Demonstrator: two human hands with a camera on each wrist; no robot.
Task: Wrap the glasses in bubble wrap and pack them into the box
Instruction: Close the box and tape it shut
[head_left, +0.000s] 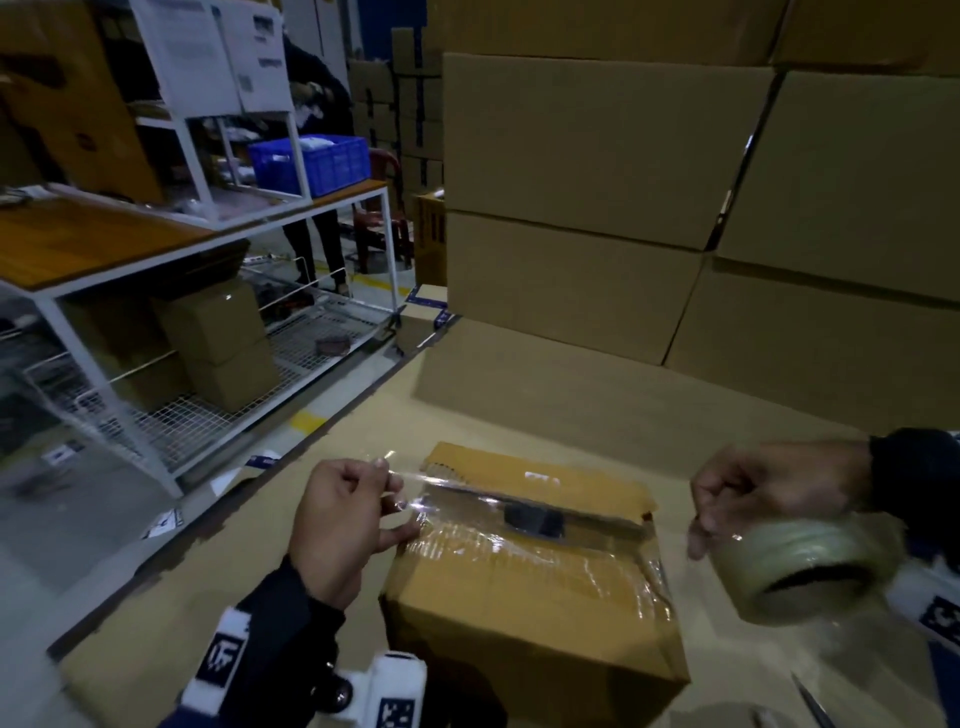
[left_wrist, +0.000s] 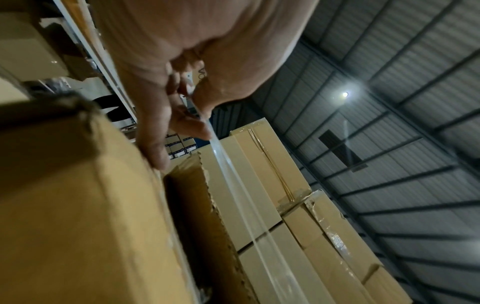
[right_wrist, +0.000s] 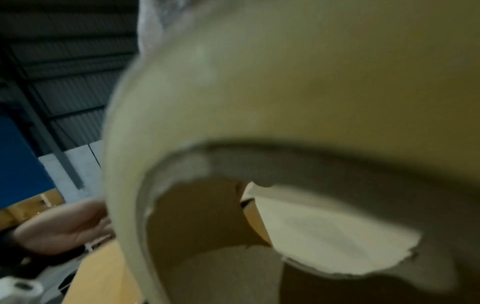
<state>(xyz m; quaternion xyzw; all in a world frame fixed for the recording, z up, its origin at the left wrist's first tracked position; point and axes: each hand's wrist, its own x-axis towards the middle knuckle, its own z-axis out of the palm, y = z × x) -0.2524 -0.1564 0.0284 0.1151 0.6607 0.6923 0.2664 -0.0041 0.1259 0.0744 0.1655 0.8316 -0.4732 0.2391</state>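
A small brown cardboard box (head_left: 530, 597) sits on a cardboard-covered surface, its top flaps nearly together with a dark gap along the seam. A strip of clear tape (head_left: 519, 512) stretches over that seam. My left hand (head_left: 387, 488) pinches the strip's free end at the box's left edge, one finger touching the box. The left wrist view shows that pinch (left_wrist: 192, 98), the tape (left_wrist: 233, 185) and the box (left_wrist: 78, 205). My right hand (head_left: 706, 519) grips the tape roll (head_left: 800, 571) to the right of the box. The roll (right_wrist: 285, 82) fills the right wrist view. No glasses or bubble wrap show.
Large stacked cartons (head_left: 597, 208) wall off the back and right. A white-framed table (head_left: 104, 244) with shelves, small boxes and a blue crate (head_left: 311, 161) stands left. A person (head_left: 317, 104) works behind it. Scissors (head_left: 813, 704) lie at the lower right.
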